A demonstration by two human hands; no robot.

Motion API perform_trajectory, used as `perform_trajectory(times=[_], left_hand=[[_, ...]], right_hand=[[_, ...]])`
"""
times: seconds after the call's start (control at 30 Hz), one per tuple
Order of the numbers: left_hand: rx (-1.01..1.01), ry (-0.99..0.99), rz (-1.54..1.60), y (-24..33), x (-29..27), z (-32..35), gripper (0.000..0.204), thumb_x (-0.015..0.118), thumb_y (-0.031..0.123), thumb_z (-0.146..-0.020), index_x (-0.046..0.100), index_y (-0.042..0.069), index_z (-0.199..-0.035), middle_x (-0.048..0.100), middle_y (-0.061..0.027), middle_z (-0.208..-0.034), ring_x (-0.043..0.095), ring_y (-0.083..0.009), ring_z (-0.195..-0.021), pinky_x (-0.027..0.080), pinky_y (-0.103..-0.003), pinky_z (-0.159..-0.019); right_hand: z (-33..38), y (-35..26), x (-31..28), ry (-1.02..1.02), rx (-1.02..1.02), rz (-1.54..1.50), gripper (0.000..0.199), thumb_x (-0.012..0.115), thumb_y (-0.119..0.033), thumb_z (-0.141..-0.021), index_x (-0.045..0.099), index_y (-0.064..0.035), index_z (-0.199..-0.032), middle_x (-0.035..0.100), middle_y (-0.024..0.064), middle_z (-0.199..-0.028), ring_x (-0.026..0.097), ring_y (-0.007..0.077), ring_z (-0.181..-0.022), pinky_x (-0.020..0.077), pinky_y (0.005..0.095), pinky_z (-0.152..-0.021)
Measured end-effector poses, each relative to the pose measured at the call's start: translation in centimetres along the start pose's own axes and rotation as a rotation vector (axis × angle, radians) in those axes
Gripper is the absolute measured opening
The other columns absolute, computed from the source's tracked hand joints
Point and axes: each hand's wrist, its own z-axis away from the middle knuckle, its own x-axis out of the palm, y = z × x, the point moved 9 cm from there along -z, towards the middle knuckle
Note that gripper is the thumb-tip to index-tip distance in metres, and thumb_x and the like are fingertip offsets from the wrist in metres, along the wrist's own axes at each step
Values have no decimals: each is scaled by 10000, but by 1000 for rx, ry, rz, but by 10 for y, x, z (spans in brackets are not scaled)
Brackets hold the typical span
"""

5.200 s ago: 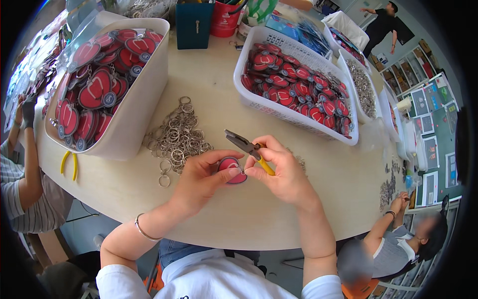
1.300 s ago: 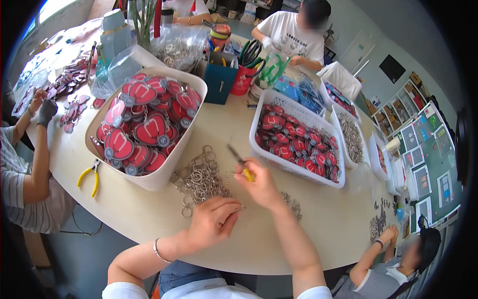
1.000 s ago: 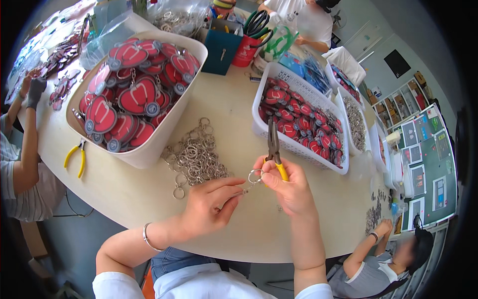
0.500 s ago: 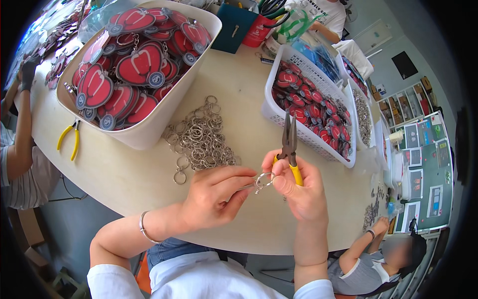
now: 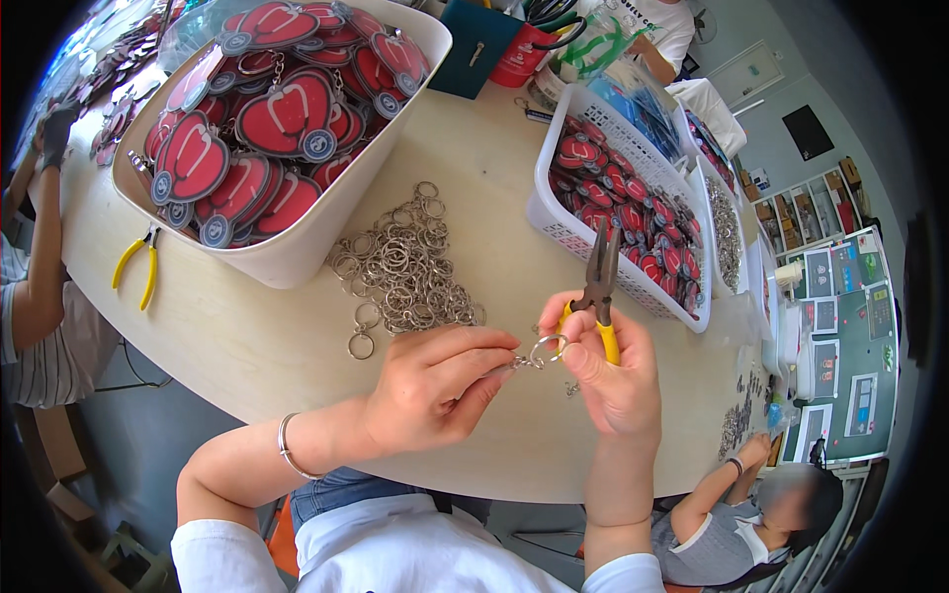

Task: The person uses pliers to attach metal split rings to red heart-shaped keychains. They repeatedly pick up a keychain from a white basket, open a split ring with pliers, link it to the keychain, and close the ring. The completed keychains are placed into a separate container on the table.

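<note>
My left hand [image 5: 430, 385] is closed in a pinch on the end of a short silver chain [image 5: 531, 362]; whatever else lies between those fingers is hidden. A silver split key ring [image 5: 548, 348] hangs on the chain's other end. Thumb and fingers of my right hand [image 5: 621, 385] grip this ring. That same hand also holds needle-nose pliers [image 5: 600, 287] with yellow handles, jaws pointing up and away. Just beyond my left hand lies a heap of silver key rings with chains [image 5: 405, 262] on the table.
A white bin [image 5: 341, 203] of red heart-shaped keychain tags stands far left, with yellow-handled pliers [image 5: 150, 262] beside it. To the right is a white basket [image 5: 549, 222] of smaller red pieces. Behind are a green box [image 5: 473, 49] and red cup [image 5: 519, 61]. People sit on both sides.
My right hand has shifted slightly right with the pliers and ring. The ring now sits farther from my left fingers, with more of the chain showing between the hands.
</note>
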Motion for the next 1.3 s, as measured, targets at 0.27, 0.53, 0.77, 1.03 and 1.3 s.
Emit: perform_trajectory(times=[0.27,0.53,0.77,1.03,1.3], left_hand=[[20,-2,-24,1,0,0,176,712,-52,-679,638,-19,-836,664,-124,-886,643,-240,-632,510,-305,-500],[143,40,-65,13,-10,-3,211,703,-56,-648,658,-35,-853,664,-137,-900,647,-236,-643,520,-294,-519],[265,22,-182,24,-16,-4,273,689,-43,-598,667,-60,-870,666,-153,-927,661,-227,-686,529,-290,-529],[306,-90,-257,28,-9,-1,322,665,-44,-571,665,-63,-893,656,-148,-982,654,-228,-696,513,-291,-534],[336,-96,-281,27,-6,0,327,654,-7,-564,668,-63,-886,667,-144,-974,650,-214,-716,517,-280,-526]], right_hand=[[2,-1,-3,23,0,-14,134,690,-97,-839,587,-18,-872,538,59,-1028,446,73,-767,367,202,-637],[18,-2,-5,51,-21,107,174,691,-157,-842,588,-18,-834,544,70,-1034,477,118,-800,400,244,-683],[54,-6,4,151,-276,790,417,723,-385,-796,594,8,-747,556,131,-995,528,260,-815,438,359,-717],[67,-6,14,180,-374,1053,403,734,-380,-779,591,-7,-719,548,143,-952,514,283,-808,427,382,-709],[66,-4,13,164,-369,1049,371,731,-343,-783,572,-16,-714,546,143,-931,514,285,-791,428,375,-674]])
